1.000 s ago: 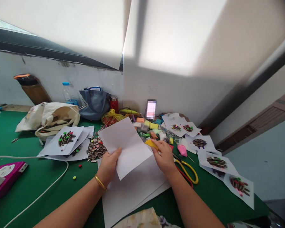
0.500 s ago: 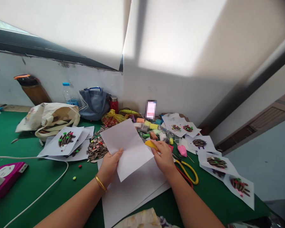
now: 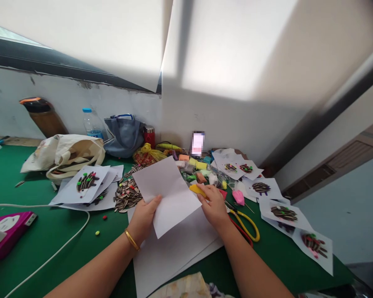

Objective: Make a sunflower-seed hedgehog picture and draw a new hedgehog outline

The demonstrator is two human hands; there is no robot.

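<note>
My left hand [image 3: 145,219], a gold bangle at its wrist, pinches a small white sheet of paper [image 3: 170,198] between thumb and fingers. The sheet is tilted up over larger white sheets [image 3: 170,260] lying on the table. My right hand [image 3: 214,205] is closed on a smooth yellow piece [image 3: 197,190] beside the sheet's right edge; its exact kind does not show. Whether the right fingers also touch the paper, I cannot tell. Just right of that wrist lie scissors [image 3: 255,231] with yellow and red handles. Striped sunflower seeds [image 3: 126,198] are heaped left of the sheet.
Packets of coloured clay [image 3: 202,164] lie behind my hands. Seed-decorated paper cards [image 3: 286,213] run along the right, with more cards [image 3: 88,182] at left. A cloth bag [image 3: 65,151], blue bag [image 3: 124,134], bottle [image 3: 93,126], phone [image 3: 198,142] and white cable [image 3: 71,236] surround the workspace.
</note>
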